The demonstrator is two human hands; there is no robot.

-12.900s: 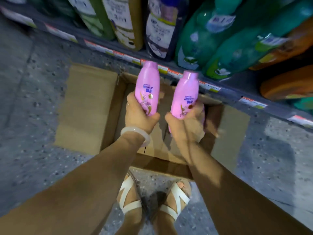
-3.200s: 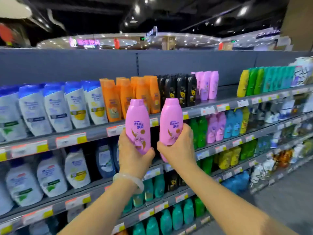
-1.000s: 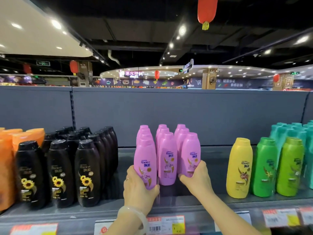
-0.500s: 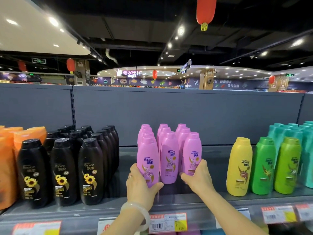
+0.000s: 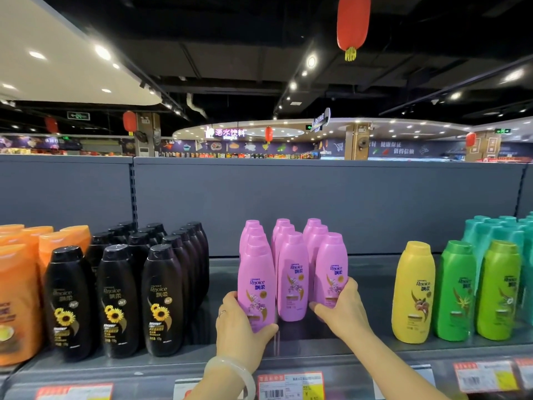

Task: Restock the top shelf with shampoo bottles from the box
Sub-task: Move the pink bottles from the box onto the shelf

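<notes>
Hands reach onto the top shelf (image 5: 372,272) of a supermarket aisle, seen from a camera on the person's head. The left hand (image 5: 242,327), a ring on one finger and a pale bangle (image 5: 233,370) at the wrist, grasps a pink Rejoice shampoo bottle (image 5: 256,287) around its lower half, thumb on the right of the label. That bottle stands upright at the head of the left pink row, closest to the shelf's front edge. The right hand (image 5: 343,310) holds a second pink shampoo bottle (image 5: 331,267) by its lower right side, fingers curled round it, at the front of the right pink row. Between them stands a third pink bottle (image 5: 292,278), untouched, heading the middle row. More pink bottles (image 5: 281,229) line up behind all three toward the grey back panel (image 5: 317,203).

Toward the shelf's left end stand rows of black Rejoice bottles (image 5: 115,298) with sunflower labels, and beyond them orange bottles (image 5: 17,298) at the left edge. Toward the right end, apart from the pink group, stand a yellow bottle (image 5: 414,293), then green bottles (image 5: 476,290), with teal ones (image 5: 507,229) behind. Price tags (image 5: 291,385) run along the shelf's front edge. Red lanterns (image 5: 353,24) hang from the dark ceiling above the store beyond.
</notes>
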